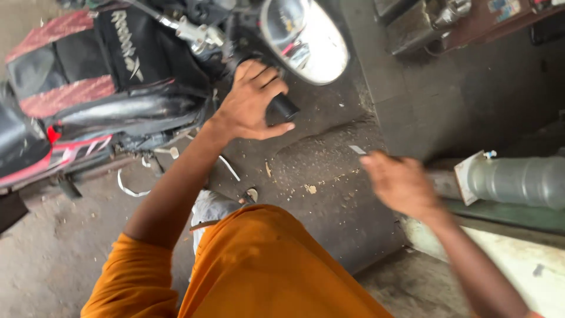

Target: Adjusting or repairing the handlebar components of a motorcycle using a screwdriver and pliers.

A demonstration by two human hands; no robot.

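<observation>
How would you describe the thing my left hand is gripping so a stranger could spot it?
Start at the black and red motorcycle at upper left, then its round chrome mirror. Just below, the left hand wraps a black handlebar grip, the only short dark cylinder jutting out there.

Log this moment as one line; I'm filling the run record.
left hand: gripping handlebar grip | right hand: blurred, small flat piece at fingertips | motorcycle: parked

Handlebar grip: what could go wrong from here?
1. The left hand alone wraps the black handlebar grip; the motorcycle could tip if that hold slips.
2. The right hand is motion-blurred, holding a small flat metal piece; it may drop it onto the littered concrete floor.
</observation>
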